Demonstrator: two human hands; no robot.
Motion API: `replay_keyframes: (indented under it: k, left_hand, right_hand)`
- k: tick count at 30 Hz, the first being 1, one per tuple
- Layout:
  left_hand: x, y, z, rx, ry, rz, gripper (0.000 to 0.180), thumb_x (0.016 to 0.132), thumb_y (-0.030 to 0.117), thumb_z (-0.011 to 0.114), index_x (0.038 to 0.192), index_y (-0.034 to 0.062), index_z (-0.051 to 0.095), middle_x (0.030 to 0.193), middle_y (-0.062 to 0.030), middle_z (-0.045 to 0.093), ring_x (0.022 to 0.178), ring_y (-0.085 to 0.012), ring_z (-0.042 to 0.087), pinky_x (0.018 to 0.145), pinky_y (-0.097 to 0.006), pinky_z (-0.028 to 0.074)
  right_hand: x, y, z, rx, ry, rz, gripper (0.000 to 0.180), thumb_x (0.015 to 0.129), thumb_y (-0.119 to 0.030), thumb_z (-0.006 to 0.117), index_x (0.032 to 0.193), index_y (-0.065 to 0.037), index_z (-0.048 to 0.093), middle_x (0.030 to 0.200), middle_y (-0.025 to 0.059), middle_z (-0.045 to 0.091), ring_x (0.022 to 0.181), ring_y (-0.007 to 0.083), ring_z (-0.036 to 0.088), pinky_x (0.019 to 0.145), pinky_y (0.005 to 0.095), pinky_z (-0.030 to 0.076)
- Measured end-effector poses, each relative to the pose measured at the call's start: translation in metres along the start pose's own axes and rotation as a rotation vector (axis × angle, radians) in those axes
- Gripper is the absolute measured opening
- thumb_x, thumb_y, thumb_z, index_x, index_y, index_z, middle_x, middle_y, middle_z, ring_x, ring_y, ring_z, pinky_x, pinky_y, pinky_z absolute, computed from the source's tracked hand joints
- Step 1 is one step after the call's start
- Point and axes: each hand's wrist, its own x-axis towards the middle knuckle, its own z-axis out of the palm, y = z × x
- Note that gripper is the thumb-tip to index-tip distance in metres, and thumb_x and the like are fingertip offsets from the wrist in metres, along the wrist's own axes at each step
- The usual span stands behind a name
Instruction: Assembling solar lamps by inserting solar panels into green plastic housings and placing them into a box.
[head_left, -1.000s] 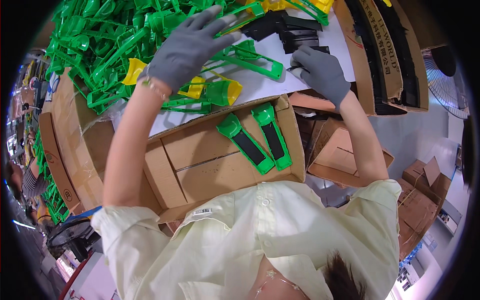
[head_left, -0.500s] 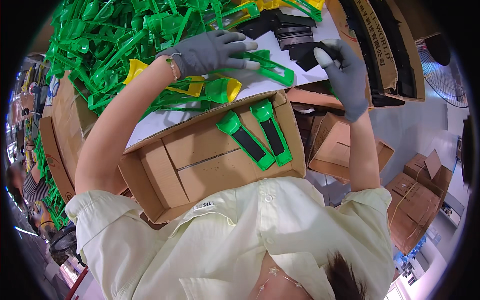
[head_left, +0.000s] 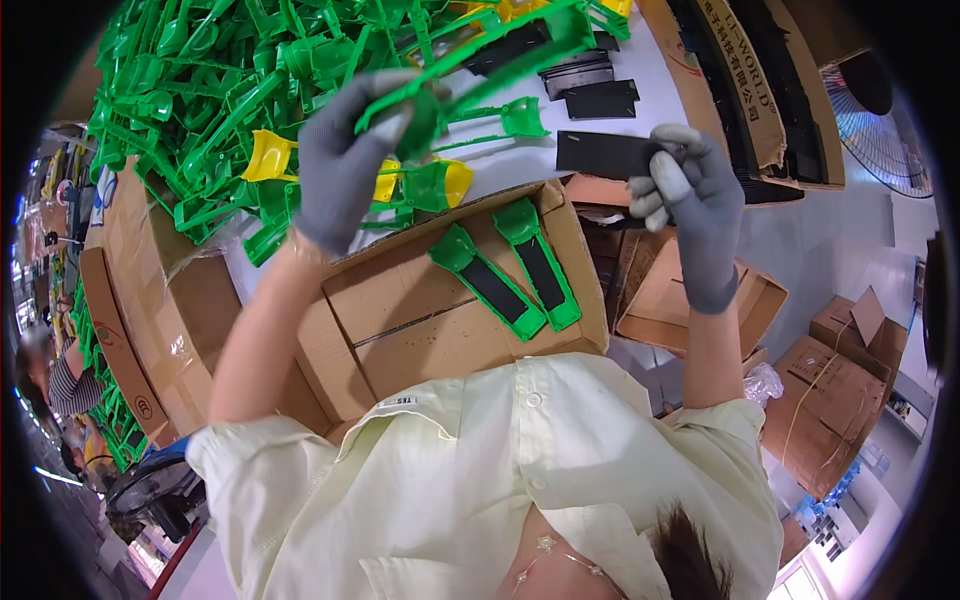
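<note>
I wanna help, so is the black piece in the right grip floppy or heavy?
The black piece is probably stiff, since it sticks out straight from the right grip. It's probably light: it looks thin and is held at one end.

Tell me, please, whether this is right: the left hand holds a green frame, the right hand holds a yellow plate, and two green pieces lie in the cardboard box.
Not quite: the plate in the right hand is black, not yellow, as the head view shows. The left hand does hold a green frame, and two green pieces lie in the cardboard box.
</note>
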Motion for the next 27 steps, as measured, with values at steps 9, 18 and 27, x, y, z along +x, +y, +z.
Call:
replay_keyframes:
  k: [9,18,27]
  left_hand:
    - [-0.087,-0.015,0.042,-0.56,0.173,-0.498,0.031,0.089,0.009,0.054,0.117,-0.0044,0.052,0.1,-0.0158,0.062,0.081,-0.0244,0.066,0.062,-0.028,0.056]
    - [-0.093,-0.011,0.045,-0.541,0.124,-0.513,0.029,0.088,0.006,0.055,0.115,-0.005,0.055,0.095,-0.0161,0.063,0.079,-0.0248,0.066,0.06,-0.028,0.056]
    - [-0.096,-0.009,0.056,-0.55,0.172,-0.593,0.028,0.086,0.002,0.056,0.112,-0.0076,0.056,0.091,-0.016,0.064,0.073,-0.0231,0.066,0.056,-0.027,0.054]
  right_hand:
    - [-0.022,-0.001,0.041,-0.025,-0.263,0.164,0.02,0.089,-0.007,0.053,0.108,-0.003,0.052,0.071,0.0065,0.062,0.053,0.0033,0.054,0.045,0.0151,0.038]
    - [-0.021,-0.006,0.039,-0.196,-0.285,0.122,0.016,0.085,-0.001,0.056,0.102,-0.001,0.057,0.065,0.0017,0.06,0.053,0.0021,0.05,0.046,0.018,0.042]
    - [-0.032,0.005,0.047,-0.187,-0.261,0.161,0.016,0.084,-0.002,0.058,0.099,-0.001,0.056,0.061,0.0014,0.055,0.049,0.0041,0.046,0.043,0.0201,0.036]
